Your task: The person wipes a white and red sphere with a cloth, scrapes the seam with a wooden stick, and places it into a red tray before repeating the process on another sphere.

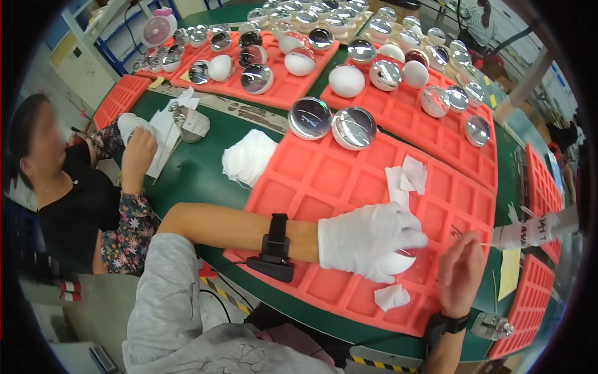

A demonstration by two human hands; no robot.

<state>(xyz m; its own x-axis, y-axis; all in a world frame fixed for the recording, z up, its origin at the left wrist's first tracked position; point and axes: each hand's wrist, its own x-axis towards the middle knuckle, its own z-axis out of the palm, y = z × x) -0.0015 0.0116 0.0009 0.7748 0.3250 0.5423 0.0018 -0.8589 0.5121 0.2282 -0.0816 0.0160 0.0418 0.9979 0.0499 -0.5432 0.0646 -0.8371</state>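
My left hand (374,240), in a white glove, is closed around a round bulb (398,264) with a white lower half and a shiny, reddish-looking upper part; the fingers cover most of it. This bulb is just above the red gridded tray (299,209). Close by on the right, my bare right hand (461,271) has its fingers curled together, with a thin pale stick (489,245) poking out from them. Scraps of white cloth or paper (392,298) lie on the tray near me, with more pieces (412,174) beyond my glove.
Two half-mirrored bulbs (354,128) stand at the tray's far edge. Further red trays (274,90) hold many bulbs. A crumpled white cloth (249,157) lies left on the green table (205,165). At right are a wrapped post (529,232) and a small glass bottle (492,326). A co-worker (75,206) sits left.
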